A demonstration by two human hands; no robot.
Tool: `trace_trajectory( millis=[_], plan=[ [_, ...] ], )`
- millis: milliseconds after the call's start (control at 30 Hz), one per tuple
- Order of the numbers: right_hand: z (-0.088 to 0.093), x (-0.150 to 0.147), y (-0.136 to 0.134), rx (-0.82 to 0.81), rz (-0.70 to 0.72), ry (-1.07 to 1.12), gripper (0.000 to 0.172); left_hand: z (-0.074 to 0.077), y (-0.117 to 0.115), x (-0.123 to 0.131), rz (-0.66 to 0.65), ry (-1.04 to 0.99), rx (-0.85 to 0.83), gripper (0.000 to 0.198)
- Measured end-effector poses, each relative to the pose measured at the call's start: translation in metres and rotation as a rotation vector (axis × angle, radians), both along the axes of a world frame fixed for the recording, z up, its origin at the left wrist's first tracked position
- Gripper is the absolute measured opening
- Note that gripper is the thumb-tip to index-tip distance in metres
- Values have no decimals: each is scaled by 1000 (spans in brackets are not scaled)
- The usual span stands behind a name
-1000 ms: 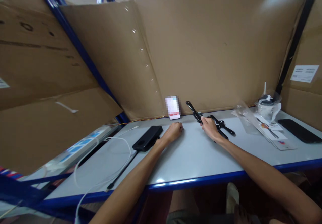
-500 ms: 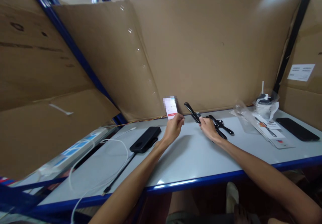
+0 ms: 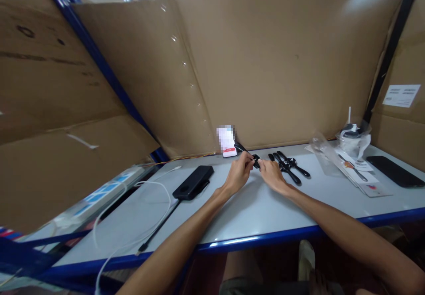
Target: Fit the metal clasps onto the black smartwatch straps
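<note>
In the head view, the only one we have, we look down on a pale bench [image 3: 229, 226] with a blue front edge. Our two hands meet above its middle, around a black two-handled tool [image 3: 256, 162]. One handle slants up and away to the left, its end just beside a lit phone [image 3: 229, 148] that leans on the cardboard panel [image 3: 265, 65] behind; whether handle and phone touch, we cannot tell. Our right hand [image 3: 272, 174] has a narrow grip, closed on the near side of the tool and hiding its other handle. Our left hand [image 3: 237, 174] is bunched narrow too, thumb and fingertips at the tool's middle; whether they pinch the tool itself or some small part on it, we cannot make out.

Just to the right of our right hand, two more black tools [image 3: 289, 167] of similar shape lie close together on the bench. Farther right we see clear plastic packaging [image 3: 321, 153], some printed cards [image 3: 360, 173], a lidded cup [image 3: 350, 143] with a straw, and a dark phone-like slab [image 3: 395, 171] lying flat. To the left of our left hand lie a black power bank [image 3: 193, 182], a looping white cable [image 3: 168, 190] and a long power strip [image 3: 106, 193] with blue sections.
</note>
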State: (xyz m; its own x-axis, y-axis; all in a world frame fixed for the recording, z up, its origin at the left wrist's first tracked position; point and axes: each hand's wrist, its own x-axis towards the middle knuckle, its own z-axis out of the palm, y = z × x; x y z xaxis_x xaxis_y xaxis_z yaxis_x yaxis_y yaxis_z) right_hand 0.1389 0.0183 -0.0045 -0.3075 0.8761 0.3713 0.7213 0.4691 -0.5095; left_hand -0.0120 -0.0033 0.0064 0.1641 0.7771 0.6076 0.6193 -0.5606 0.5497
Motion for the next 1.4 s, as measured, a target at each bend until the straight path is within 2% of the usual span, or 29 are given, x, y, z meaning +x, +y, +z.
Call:
trace_trajectory(
  millis=[167,500,733,933,1233,1400],
  plan=[
    [5,0,-6,-15,1,-74,47,-2,2,-1,3,18,25,5],
    [3,-1,-10,-27,-44,-152,46,-2,1,-2,23,132,11,5],
    [4,2,-13,-50,-32,-217,46,4,-3,-7,10,384,10,7],
    [2,1,-9,-42,-30,-187,47,1,0,-6,73,248,22,5],
    [-1,1,-5,-44,19,-163,48,-7,6,-11,78,439,165,25],
    [-1,2,-3,-46,28,-154,47,-9,9,-13,23,345,135,23]
  ],
)
